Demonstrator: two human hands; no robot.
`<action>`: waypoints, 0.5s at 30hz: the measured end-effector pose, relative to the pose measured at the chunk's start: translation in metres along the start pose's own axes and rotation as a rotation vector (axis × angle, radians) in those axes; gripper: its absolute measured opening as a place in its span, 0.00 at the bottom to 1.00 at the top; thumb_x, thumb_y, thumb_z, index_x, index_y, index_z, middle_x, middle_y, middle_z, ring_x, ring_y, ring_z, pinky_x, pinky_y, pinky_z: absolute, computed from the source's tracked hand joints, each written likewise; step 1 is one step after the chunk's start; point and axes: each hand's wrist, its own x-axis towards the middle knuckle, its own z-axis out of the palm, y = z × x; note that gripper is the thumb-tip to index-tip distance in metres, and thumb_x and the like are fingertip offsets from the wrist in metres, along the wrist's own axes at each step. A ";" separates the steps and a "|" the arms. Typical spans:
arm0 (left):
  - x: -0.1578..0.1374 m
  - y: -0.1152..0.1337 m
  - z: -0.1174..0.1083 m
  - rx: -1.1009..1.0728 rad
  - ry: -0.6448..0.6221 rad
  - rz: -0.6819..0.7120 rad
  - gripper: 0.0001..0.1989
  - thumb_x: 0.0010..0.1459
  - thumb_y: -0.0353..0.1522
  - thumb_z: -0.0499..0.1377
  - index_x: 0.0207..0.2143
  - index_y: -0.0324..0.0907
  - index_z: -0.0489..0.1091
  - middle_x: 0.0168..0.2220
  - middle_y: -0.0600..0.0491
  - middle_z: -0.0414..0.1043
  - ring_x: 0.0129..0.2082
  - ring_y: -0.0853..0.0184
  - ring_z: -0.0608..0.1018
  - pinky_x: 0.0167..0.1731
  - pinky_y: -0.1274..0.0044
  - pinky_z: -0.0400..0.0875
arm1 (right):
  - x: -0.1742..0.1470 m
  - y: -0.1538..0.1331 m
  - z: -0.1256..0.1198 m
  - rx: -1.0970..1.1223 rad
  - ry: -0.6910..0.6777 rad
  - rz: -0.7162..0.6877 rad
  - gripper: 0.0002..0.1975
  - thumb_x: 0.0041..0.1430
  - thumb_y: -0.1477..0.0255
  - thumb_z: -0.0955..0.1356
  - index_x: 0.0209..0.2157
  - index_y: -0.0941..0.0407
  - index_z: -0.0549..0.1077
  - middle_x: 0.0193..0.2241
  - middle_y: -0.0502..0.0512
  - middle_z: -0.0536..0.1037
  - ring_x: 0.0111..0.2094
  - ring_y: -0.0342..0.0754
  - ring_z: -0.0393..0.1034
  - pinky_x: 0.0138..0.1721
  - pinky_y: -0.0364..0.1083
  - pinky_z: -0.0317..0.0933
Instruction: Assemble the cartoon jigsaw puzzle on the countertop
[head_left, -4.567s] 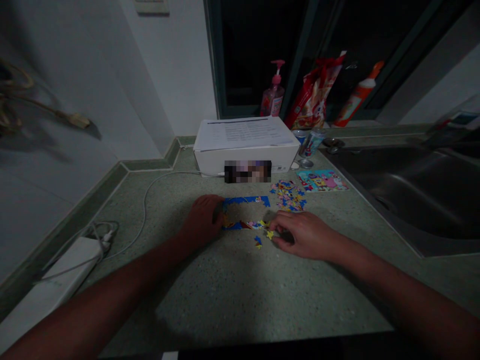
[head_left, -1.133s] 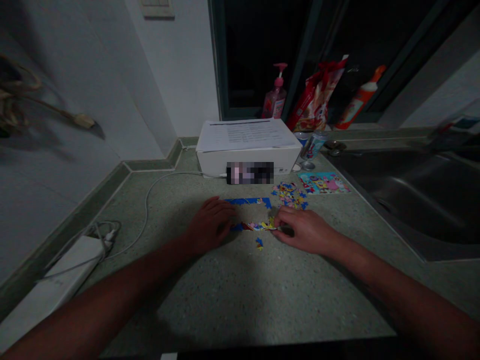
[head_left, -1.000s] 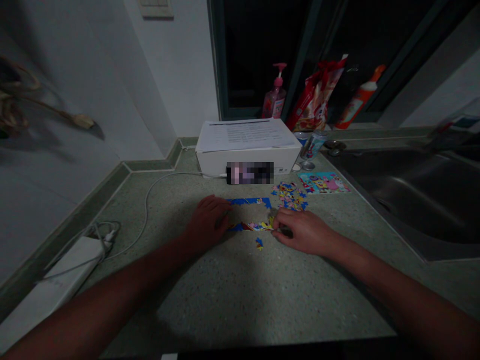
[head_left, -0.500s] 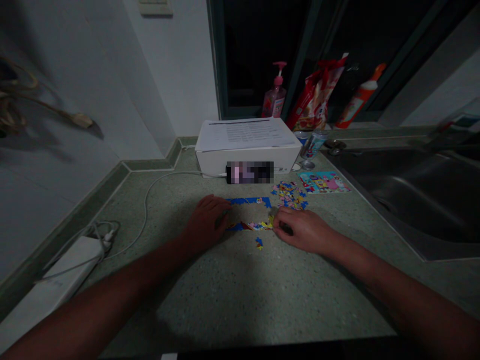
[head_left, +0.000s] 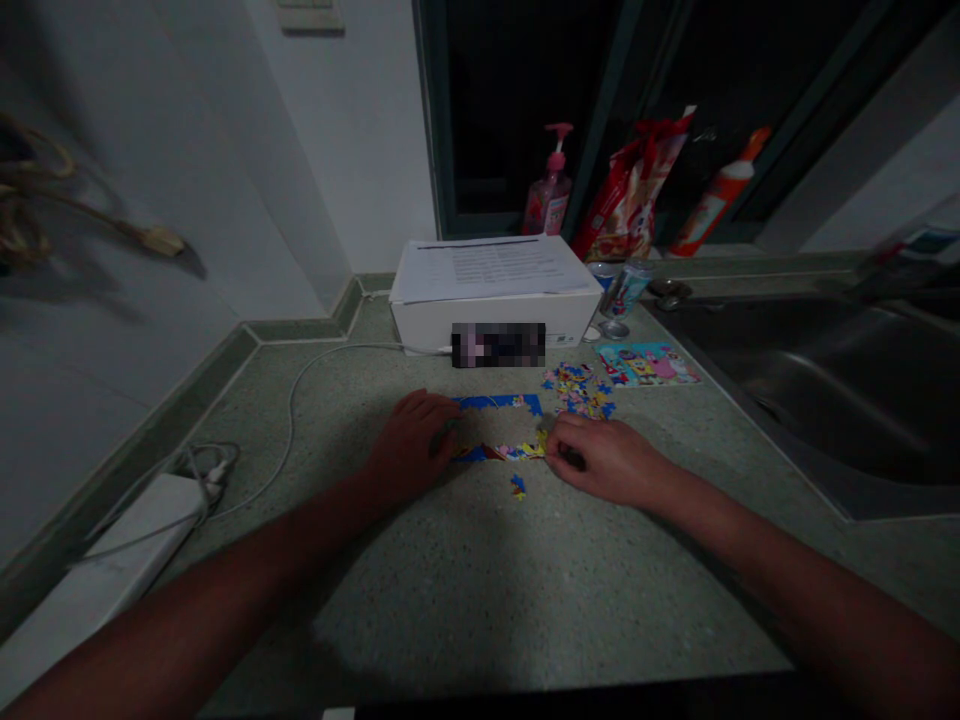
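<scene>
A partly joined jigsaw puzzle lies flat on the counter, with a blue upper strip and a colourful lower strip, and bare counter between them. Over its left end is my left hand, fingers bent and thumb at the lower strip; the hand hides that end. My right hand has thumb and fingers pinched together at the right end of the lower strip, on a puzzle piece mostly hidden by the fingertips. Just below the puzzle lies a loose blue and yellow piece.
Loose puzzle pieces are heaped behind my right hand, near a picture card. A phone on a cable leans on a white box. To the right is a sink; at left, a power strip.
Almost nothing differs. Both hands stay in place at the puzzle, and the right fingertips have shifted only very slightly.
</scene>
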 end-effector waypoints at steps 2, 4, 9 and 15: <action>0.000 -0.001 0.001 0.005 0.005 0.008 0.14 0.64 0.28 0.58 0.50 0.47 0.75 0.49 0.49 0.81 0.51 0.58 0.80 0.63 0.53 0.70 | -0.001 -0.004 0.000 0.003 -0.006 -0.021 0.04 0.65 0.72 0.66 0.38 0.51 0.74 0.36 0.54 0.78 0.34 0.49 0.74 0.34 0.49 0.61; 0.000 -0.001 0.001 0.007 0.013 0.015 0.14 0.64 0.28 0.58 0.50 0.46 0.75 0.49 0.48 0.81 0.50 0.58 0.80 0.63 0.53 0.70 | -0.002 -0.011 0.002 0.009 -0.025 -0.068 0.05 0.67 0.69 0.67 0.41 0.51 0.76 0.38 0.55 0.79 0.37 0.50 0.75 0.36 0.49 0.62; 0.001 0.000 0.000 0.007 0.016 0.021 0.14 0.64 0.28 0.58 0.50 0.45 0.75 0.49 0.48 0.81 0.50 0.58 0.81 0.62 0.53 0.72 | -0.008 -0.030 0.008 0.002 -0.076 -0.139 0.11 0.67 0.66 0.68 0.50 0.51 0.77 0.41 0.56 0.80 0.39 0.53 0.77 0.38 0.50 0.64; 0.001 0.000 0.001 0.011 0.019 0.013 0.13 0.65 0.29 0.58 0.50 0.46 0.74 0.49 0.49 0.81 0.50 0.58 0.80 0.63 0.53 0.71 | -0.009 -0.037 0.010 0.002 -0.097 -0.134 0.11 0.69 0.67 0.67 0.50 0.51 0.77 0.41 0.57 0.81 0.40 0.53 0.77 0.38 0.52 0.65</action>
